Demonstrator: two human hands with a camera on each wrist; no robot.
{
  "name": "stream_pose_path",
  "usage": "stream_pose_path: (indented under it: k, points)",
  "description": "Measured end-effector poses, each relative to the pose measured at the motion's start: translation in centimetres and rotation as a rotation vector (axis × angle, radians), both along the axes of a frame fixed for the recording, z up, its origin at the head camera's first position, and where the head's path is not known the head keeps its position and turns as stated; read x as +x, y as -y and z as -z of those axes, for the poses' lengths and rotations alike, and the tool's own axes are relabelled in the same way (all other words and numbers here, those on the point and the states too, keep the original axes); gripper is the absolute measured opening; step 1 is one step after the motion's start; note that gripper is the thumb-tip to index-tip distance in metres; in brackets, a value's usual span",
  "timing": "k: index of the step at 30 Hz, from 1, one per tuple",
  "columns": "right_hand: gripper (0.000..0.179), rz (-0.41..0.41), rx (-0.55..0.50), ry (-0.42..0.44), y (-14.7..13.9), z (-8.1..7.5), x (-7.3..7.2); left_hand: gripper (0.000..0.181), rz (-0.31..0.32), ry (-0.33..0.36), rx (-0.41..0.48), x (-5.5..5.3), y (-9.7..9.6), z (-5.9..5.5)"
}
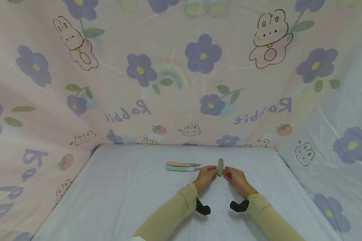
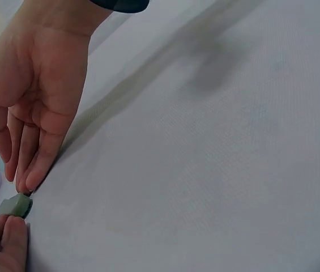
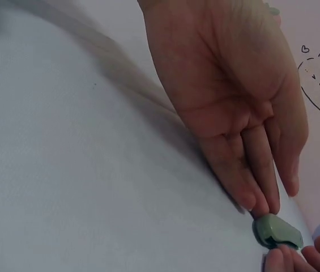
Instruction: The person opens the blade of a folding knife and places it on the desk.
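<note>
A slim green oblong thing point(image 1: 220, 167) with rounded ends lies lengthwise on the white table between both hands. In the right wrist view a dark slot shows at the near end of the green thing point(image 3: 278, 230); its exact kind cannot be told. My left hand point(image 1: 206, 177) touches or nearly touches its left side with extended fingertips, and its palm point(image 2: 49, 85) shows. From the other side my right hand point(image 1: 236, 179) reaches it, fingers fairly straight. Left of my left hand lie two small knives, one with a peach handle point(image 1: 175, 164), the other with a mint handle point(image 1: 175, 168).
The white table point(image 1: 123, 201) spreads widely on both sides and in front. Hanging cloth point(image 1: 169, 100) printed with rabbits and flowers encloses its back and sides. Dark wrist mounts point(image 1: 202, 208) stick out below both wrists.
</note>
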State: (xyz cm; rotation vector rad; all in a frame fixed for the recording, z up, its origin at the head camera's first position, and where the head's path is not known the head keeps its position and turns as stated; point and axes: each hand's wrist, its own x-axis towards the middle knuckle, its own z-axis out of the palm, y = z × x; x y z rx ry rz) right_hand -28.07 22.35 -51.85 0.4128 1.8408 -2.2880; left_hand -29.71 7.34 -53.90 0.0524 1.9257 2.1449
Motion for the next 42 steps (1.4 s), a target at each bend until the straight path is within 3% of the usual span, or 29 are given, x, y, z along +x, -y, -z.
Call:
stream_pose_path:
  k: [3,10,15,19,23,30,33,35,42]
  points:
    - [0.043,-0.010,0.004,0.005,0.1,-0.1,0.0,0.030,-0.014,0.032,0.027,0.0,-0.1,0.0]
    - [0.044,0.001,-0.005,0.026,0.3,-0.4,0.3,0.030,-0.078,0.187,0.192,0.2,-0.1,-0.1]
    - [0.044,0.011,-0.027,0.002,0.3,0.0,0.5,0.029,-0.075,0.193,0.222,0.4,-0.2,-0.1]
    - [0.043,0.029,-0.080,0.003,0.3,0.4,0.6,0.029,-0.054,0.155,0.229,0.4,-0.3,0.1]
    - [0.043,0.025,-0.090,0.004,0.6,0.4,0.8,0.031,-0.014,0.032,0.144,0.4,-0.3,0.5]
    - [0.042,0.012,-0.056,-0.002,1.1,-0.2,1.2,0.036,0.042,-0.315,-0.207,-0.1,0.3,1.4]
    - [0.042,0.004,-0.046,-0.013,1.2,-0.5,1.4,0.029,0.041,-0.423,-0.296,-0.1,0.6,1.3]
    - [0.041,0.003,-0.045,-0.022,1.2,-0.6,1.6,0.027,0.031,-0.476,-0.335,0.1,0.8,1.0]
    - [0.041,-0.017,-0.042,-0.059,1.2,-1.1,2.1,0.022,-0.012,-0.551,-0.419,0.9,0.8,-0.3]
